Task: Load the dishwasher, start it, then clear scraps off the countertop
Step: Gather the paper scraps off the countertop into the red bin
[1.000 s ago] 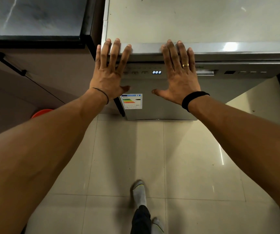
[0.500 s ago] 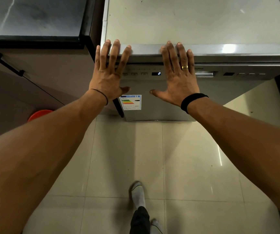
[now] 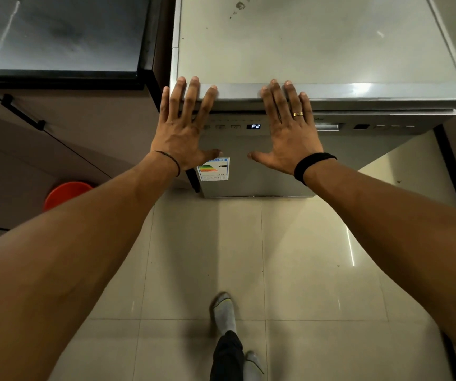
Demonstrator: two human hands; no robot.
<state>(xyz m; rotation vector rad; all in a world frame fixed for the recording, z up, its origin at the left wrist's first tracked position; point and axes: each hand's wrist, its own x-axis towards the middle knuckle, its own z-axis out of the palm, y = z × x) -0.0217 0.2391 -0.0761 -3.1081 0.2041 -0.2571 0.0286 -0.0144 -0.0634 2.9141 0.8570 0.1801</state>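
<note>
Nearest us is the pale tiled floor (image 3: 290,270), with 1 socked foot (image 3: 225,312) stepping forward on it. Beyond it stands the dishwasher (image 3: 262,174), door shut, its energy label (image 3: 213,169) at the door's left edge.

Our left hand (image 3: 184,127) and right hand (image 3: 290,127) lie flat against the upper door, fingers spread and empty, each grip released and holding nothing. The fingertips reach the front edge of the machine's top panel (image 3: 317,45). Between the 2 hands the display (image 3: 254,126) reads P2, with small buttons (image 3: 228,127) just left of it and the recessed handle (image 3: 327,127) just right of our right hand.

We judge the machine heavy, rigid and steady: the steel door is smooth and offers no purchase, so we push with the palms and pull only at the handle. The buttons should need only 1 light fingertip.

To the far left lies the dark desk (image 3: 56,37); no scraps are visible on the part in view.
</note>
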